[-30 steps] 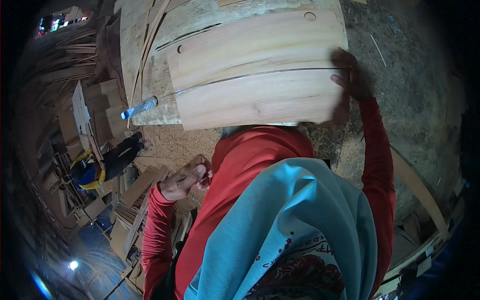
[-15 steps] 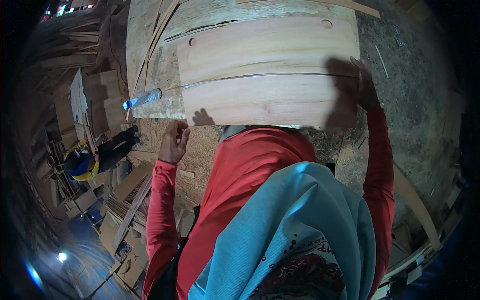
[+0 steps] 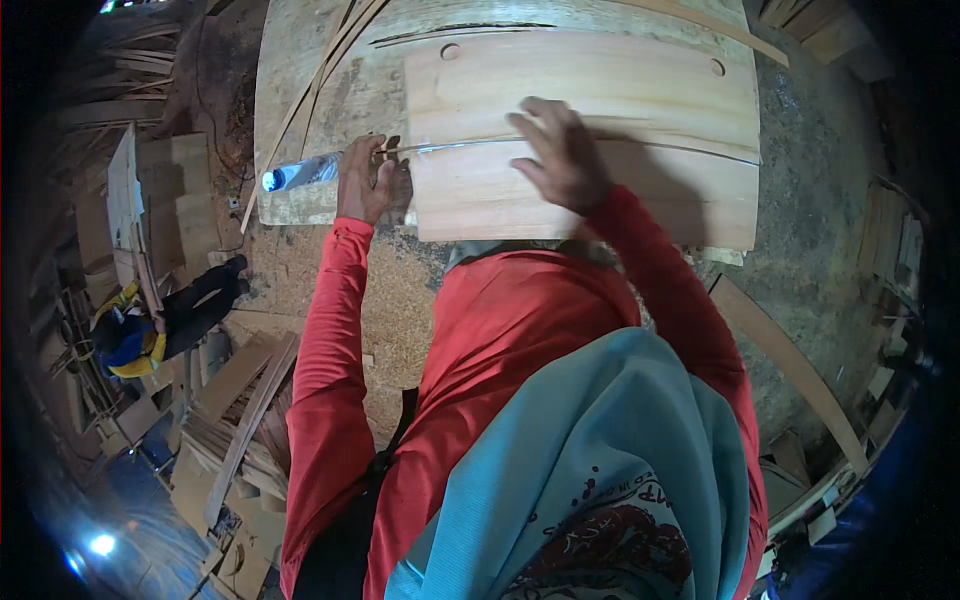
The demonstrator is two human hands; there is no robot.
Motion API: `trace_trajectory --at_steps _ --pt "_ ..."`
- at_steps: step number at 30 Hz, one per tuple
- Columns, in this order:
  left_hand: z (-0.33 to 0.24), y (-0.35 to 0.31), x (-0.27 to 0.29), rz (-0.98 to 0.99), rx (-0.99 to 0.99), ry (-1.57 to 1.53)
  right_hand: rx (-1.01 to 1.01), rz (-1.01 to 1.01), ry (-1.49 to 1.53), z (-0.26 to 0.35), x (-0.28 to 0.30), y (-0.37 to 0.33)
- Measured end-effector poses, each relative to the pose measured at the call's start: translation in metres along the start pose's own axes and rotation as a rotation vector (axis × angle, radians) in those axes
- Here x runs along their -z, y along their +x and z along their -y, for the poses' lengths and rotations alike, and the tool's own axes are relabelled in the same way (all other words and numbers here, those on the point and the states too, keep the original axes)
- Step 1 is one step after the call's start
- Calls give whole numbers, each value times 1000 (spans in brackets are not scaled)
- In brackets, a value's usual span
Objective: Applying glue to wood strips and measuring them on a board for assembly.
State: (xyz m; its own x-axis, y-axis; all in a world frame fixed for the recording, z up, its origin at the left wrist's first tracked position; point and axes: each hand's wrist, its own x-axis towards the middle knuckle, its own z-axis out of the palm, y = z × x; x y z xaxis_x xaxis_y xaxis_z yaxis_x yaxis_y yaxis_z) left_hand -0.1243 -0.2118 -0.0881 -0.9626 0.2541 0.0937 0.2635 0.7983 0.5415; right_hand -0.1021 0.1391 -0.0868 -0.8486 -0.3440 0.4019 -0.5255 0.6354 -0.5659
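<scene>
Two pale wooden panels lie edge to edge on the worktable. The far panel [image 3: 580,90] has a round mark or hole near each far corner, and the near panel [image 3: 560,215] lies closest to my body. A thin strip [image 3: 470,146] runs along the seam and pokes out past the left edge. By that end is my left hand [image 3: 362,182], thumb and fingers apart, overlapping the end of a clear plastic bottle [image 3: 310,172] with a blue cap. Over the seam, near the panels' middle, my right hand [image 3: 562,155] has its fingers spread, slightly blurred, holding nothing.
Long thin wood strips [image 3: 318,85] lie on the worktable's worn top [image 3: 285,120] at the left. Sawdust [image 3: 390,300] covers the floor by my legs. A person [image 3: 130,335] in yellow and blue is at the far left, near stacked boards [image 3: 240,430]. A curved board [image 3: 790,365] leans at right.
My right hand has moved left from the panels' right edge to over the seam. My left hand has gone forward from the near corner to beside the bottle and strip end.
</scene>
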Motion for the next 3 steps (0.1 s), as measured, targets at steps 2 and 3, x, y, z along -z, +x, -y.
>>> trace_trajectory --at_steps 2,3 --pt "13 7 -5 -7 -27 -99 -39 151 15 16 -35 25" --pt "26 10 -7 -21 -105 -54 -62 236 24 20 -53 36"
